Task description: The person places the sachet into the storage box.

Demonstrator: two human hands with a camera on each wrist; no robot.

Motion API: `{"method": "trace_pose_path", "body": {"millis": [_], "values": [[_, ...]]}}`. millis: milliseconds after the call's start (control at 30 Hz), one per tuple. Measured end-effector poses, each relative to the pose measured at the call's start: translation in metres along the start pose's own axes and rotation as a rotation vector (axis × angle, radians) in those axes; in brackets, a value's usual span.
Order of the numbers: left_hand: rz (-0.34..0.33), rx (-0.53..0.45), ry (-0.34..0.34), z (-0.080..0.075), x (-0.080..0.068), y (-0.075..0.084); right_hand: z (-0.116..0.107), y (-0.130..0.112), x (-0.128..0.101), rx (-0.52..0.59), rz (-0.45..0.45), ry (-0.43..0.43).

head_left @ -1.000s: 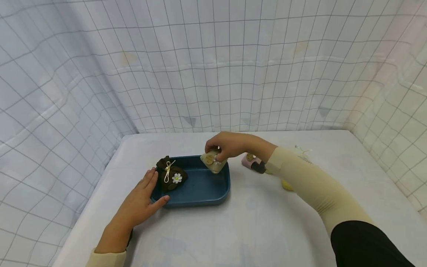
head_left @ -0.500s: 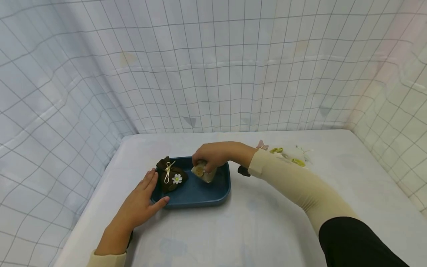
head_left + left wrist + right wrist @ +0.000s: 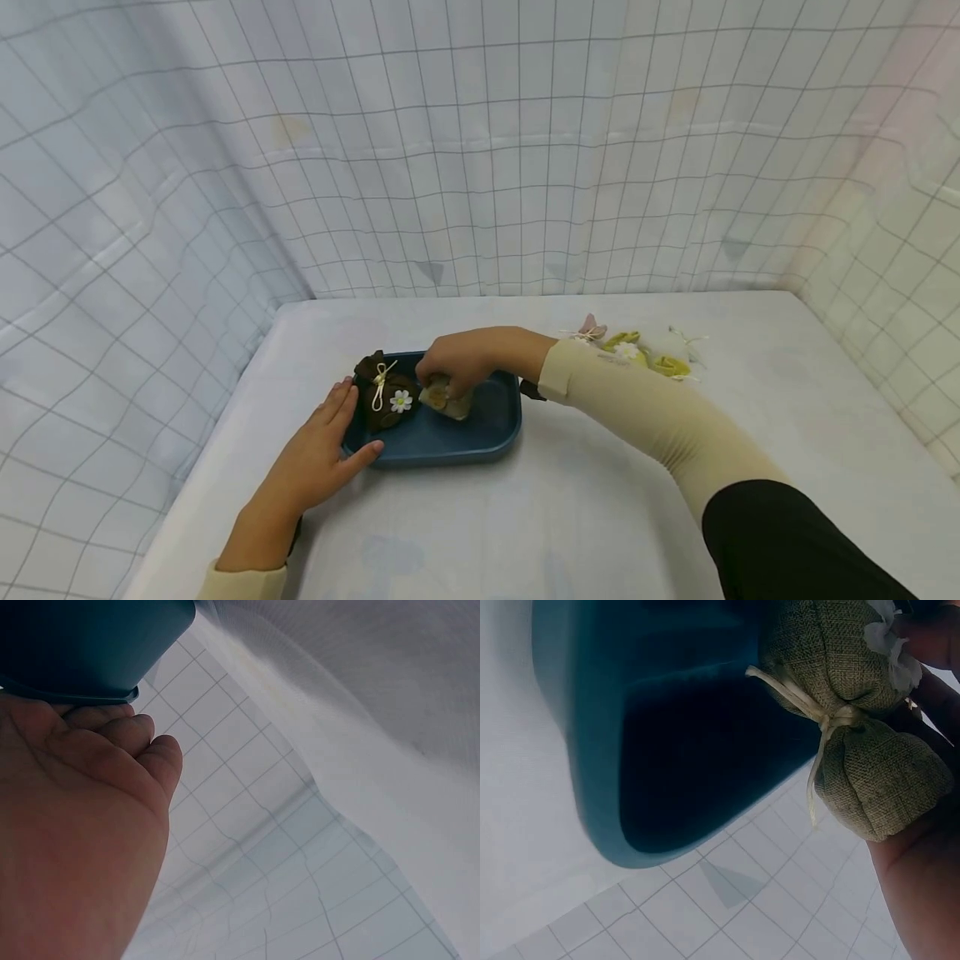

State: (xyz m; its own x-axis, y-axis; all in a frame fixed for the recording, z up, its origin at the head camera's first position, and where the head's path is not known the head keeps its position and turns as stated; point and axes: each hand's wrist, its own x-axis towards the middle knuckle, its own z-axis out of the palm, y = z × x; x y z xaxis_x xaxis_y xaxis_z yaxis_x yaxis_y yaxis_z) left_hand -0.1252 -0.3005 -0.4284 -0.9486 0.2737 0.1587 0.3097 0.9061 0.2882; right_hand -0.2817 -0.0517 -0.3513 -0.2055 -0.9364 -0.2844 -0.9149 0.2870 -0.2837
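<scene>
Backdrop: white sheet with a dark grid, wrapping round the back and sides
Table: white top, pretty much everything sits on it
Right sleeve: cream, black further up, reaching across from the right
Tray: blue, rounded corners, left of the right sleeve
Left hand: at the tray's left end, touching it, fingers pretty straight and side by side, thumb stuck out over the near corner
Right hand: over the tray, pinching the tan bag between thumb and fingers
Brown bag: in the tray's left end, cord bow at the neck
Tan bag: within the tray's rim, just right of the brown bag; can't tell if it's touching the bottom
Yellow bag: past the right sleeve, partly hidden
Pink bag: just left of the yellow one, mostly hidden
Flower: white, yellow centre, on the brown bag
</scene>
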Motion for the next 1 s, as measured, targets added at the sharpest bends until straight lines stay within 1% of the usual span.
{"method": "trace_pose_path", "body": {"millis": [133, 300, 400, 667, 867, 933, 1000], "values": [[0.002, -0.002, -0.001, 0.000, 0.000, 0.000, 0.003, 0.000, 0.004, -0.017, 0.033, 0.002], [-0.004, -0.007, -0.006, 0.000, 0.000, 0.001, 0.010, 0.003, 0.009, -0.134, 0.046, 0.005], [-0.002, -0.003, -0.008, 0.000, 0.001, 0.000, 0.012, 0.007, 0.008, -0.154, 0.042, 0.040], [0.007, 0.004, -0.001, 0.000, 0.002, -0.001, 0.000, 0.013, -0.006, -0.071, 0.003, 0.175], [-0.001, 0.008, -0.004, 0.001, 0.001, -0.001, -0.006, 0.025, -0.025, -0.012, 0.021, 0.250], [0.000, 0.006, -0.002, 0.001, 0.000, -0.001, -0.006, 0.032, -0.034, 0.012, 0.033, 0.282], [0.003, 0.007, 0.000, 0.001, 0.001, 0.000, -0.006, 0.039, -0.047, 0.043, 0.065, 0.314]]}}
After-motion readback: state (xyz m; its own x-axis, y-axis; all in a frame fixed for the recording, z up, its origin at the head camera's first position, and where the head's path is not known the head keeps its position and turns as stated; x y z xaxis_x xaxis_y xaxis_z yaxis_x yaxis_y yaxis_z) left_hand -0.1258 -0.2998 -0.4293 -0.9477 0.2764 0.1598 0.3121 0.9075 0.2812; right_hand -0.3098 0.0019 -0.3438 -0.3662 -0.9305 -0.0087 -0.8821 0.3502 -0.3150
